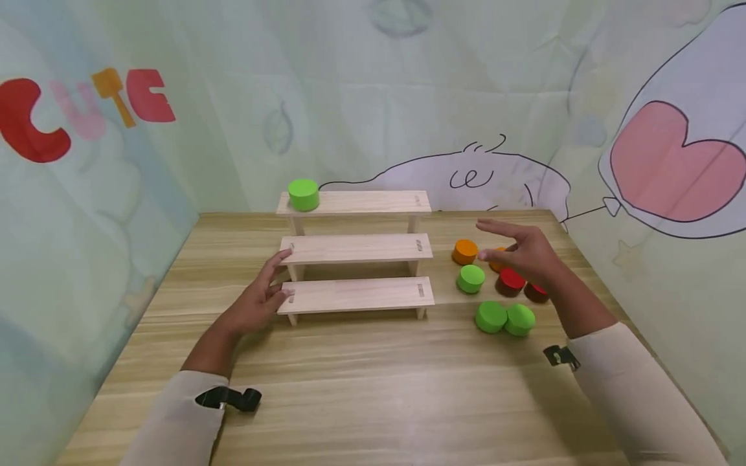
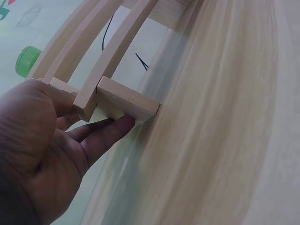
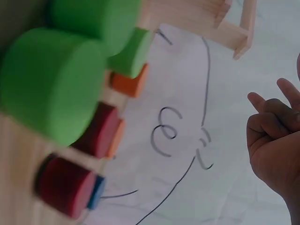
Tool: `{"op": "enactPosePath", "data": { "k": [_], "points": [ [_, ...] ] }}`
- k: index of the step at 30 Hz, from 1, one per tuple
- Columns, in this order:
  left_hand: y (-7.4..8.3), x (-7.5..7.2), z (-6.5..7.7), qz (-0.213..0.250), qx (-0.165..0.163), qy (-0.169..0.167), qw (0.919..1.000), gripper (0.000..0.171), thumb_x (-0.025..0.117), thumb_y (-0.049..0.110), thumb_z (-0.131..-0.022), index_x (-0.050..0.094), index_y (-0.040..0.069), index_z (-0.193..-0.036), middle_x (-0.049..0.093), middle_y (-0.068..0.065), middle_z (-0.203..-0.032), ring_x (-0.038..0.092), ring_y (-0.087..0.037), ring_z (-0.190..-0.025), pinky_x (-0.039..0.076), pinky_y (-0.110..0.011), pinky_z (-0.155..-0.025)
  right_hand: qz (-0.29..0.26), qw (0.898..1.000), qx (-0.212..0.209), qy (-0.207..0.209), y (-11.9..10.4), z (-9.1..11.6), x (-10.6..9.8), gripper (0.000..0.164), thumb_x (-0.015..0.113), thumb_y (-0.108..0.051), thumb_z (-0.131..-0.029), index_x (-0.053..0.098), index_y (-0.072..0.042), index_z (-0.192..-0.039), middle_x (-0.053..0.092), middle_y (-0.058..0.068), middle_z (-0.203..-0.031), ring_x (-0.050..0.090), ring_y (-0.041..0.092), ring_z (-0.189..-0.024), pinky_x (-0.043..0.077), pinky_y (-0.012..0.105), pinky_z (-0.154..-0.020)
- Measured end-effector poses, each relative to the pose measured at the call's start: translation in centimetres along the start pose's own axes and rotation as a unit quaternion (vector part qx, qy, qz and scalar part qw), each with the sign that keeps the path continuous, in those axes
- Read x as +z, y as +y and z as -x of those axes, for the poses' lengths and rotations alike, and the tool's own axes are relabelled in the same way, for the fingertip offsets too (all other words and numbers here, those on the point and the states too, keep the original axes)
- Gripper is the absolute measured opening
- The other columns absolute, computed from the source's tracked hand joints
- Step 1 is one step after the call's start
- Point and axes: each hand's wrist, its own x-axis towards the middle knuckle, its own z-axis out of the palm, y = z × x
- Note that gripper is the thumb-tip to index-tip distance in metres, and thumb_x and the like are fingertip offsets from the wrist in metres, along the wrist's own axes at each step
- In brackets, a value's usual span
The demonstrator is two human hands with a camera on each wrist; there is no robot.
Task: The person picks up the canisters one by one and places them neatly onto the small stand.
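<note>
A three-step wooden stand stands mid-table, with one green round block on the left end of its top step. My left hand grips the stand's left end, thumb at the lowest step and fingertips against the side leg. To the right, my right hand hovers over loose round blocks, thumb and fingers spread apart with nothing between them. Nearest its thumb is an orange block. A second orange block and a red block are partly hidden by this hand.
Right of the stand lie another red block, a lone green block and two touching green blocks. A blue block shows behind a red one in the right wrist view. Printed cloth hangs behind the table.
</note>
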Motion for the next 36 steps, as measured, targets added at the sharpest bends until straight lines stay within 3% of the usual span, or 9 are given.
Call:
{"op": "enactPosePath", "data": {
  "k": [5, 9, 12, 15, 19, 28, 30, 32, 36],
  "points": [
    [0.2, 0.5, -0.3, 0.000, -0.003, 0.006, 1.0000, 0.082, 0.051, 0.001, -0.114, 0.006, 0.026, -0.177, 0.011, -0.029, -0.181, 0.034, -0.063, -0.157, 0.052, -0.059, -0.113, -0.018, 0.998, 0.055, -0.004, 3.0, 1.7, -0.4, 0.061, 0.085, -0.024, -0.098, 0.064, -0.015, -0.154, 0.058, 0.015, -0.163, 0.060, 0.045, -0.134, 0.058, 0.048, -0.106],
    [0.4, 0.7, -0.6, -0.001, -0.017, 0.001, 0.9999, 0.082, 0.051, 0.004, -0.114, 0.005, 0.031, -0.177, 0.012, -0.033, -0.179, 0.037, -0.064, -0.154, 0.052, -0.068, -0.111, -0.035, 0.995, 0.094, -0.020, 4.6, 2.8, -0.7, 0.063, 0.087, -0.029, -0.096, 0.065, -0.012, -0.153, 0.061, 0.025, -0.156, 0.067, 0.028, -0.094, 0.061, 0.040, -0.084],
    [0.4, 0.7, -0.8, 0.000, -0.025, -0.001, 0.9997, 0.082, 0.049, 0.004, -0.115, 0.003, 0.033, -0.177, 0.011, -0.032, -0.180, 0.036, -0.065, -0.154, 0.051, -0.071, -0.112, -0.044, 0.994, 0.101, -0.029, 5.6, 3.6, -0.9, 0.063, 0.088, -0.028, -0.095, 0.067, -0.010, -0.151, 0.064, 0.031, -0.137, 0.055, 0.019, -0.069, 0.053, 0.029, -0.064],
    [0.4, 0.7, -1.0, 0.000, -0.025, 0.001, 0.9997, 0.082, 0.048, 0.002, -0.115, 0.004, 0.032, -0.177, 0.009, -0.030, -0.181, 0.033, -0.064, -0.157, 0.047, -0.072, -0.115, -0.040, 0.994, 0.097, -0.040, 6.6, 4.6, -1.0, 0.062, 0.088, -0.027, -0.094, 0.067, -0.009, -0.150, 0.063, 0.032, -0.142, 0.065, 0.026, -0.100, 0.060, 0.031, -0.078],
    [0.4, 0.7, -1.3, -0.005, -0.027, 0.002, 0.9996, 0.082, 0.049, 0.004, -0.115, 0.005, 0.034, -0.176, 0.010, -0.028, -0.181, 0.031, -0.062, -0.159, 0.045, -0.072, -0.117, -0.035, 0.991, 0.117, -0.055, 7.9, 6.1, -1.0, 0.060, 0.088, -0.026, -0.095, 0.068, -0.013, -0.150, 0.060, 0.025, -0.158, 0.054, 0.044, -0.139, 0.059, 0.048, -0.098],
    [0.6, 0.8, -1.6, -0.013, -0.023, 0.001, 0.9997, 0.082, 0.050, 0.005, -0.115, 0.004, 0.034, -0.176, 0.012, -0.025, -0.182, 0.032, -0.061, -0.159, 0.046, -0.071, -0.117, -0.079, 0.979, 0.163, -0.090, 10.3, 7.9, -0.4, 0.064, 0.091, -0.019, -0.089, 0.067, -0.011, -0.148, 0.065, 0.016, -0.156, 0.038, 0.049, -0.154, 0.053, 0.068, -0.110],
    [0.6, 0.9, -1.7, -0.010, -0.024, 0.003, 0.9997, 0.082, 0.050, 0.005, -0.115, 0.004, 0.033, -0.176, 0.012, -0.025, -0.182, 0.032, -0.061, -0.159, 0.046, -0.071, -0.117, -0.091, 0.977, 0.161, -0.105, 10.7, 8.0, -0.3, 0.065, 0.091, -0.018, -0.089, 0.067, -0.010, -0.148, 0.067, 0.007, -0.155, 0.036, 0.048, -0.157, 0.052, 0.069, -0.112],
    [0.6, 0.9, -1.7, -0.008, -0.026, 0.004, 0.9996, 0.082, 0.050, 0.005, -0.115, 0.004, 0.034, -0.177, 0.013, -0.026, -0.182, 0.032, -0.060, -0.159, 0.045, -0.071, -0.119, -0.095, 0.976, 0.156, -0.117, 11.1, 8.1, -0.2, 0.065, 0.091, -0.018, -0.088, 0.067, -0.009, -0.147, 0.068, 0.002, -0.153, 0.036, 0.047, -0.157, 0.056, 0.059, -0.107],
    [0.5, 0.9, -1.8, -0.006, -0.025, 0.006, 0.9997, 0.082, 0.049, 0.003, -0.114, 0.005, 0.033, -0.177, 0.012, -0.026, -0.182, 0.032, -0.060, -0.160, 0.044, -0.070, -0.120, -0.103, 0.974, 0.148, -0.139, 11.5, 8.2, -0.2, 0.064, 0.090, -0.017, -0.088, 0.068, -0.007, -0.147, 0.060, 0.011, -0.160, 0.032, 0.051, -0.160, 0.053, 0.065, -0.110]
  ]
}}
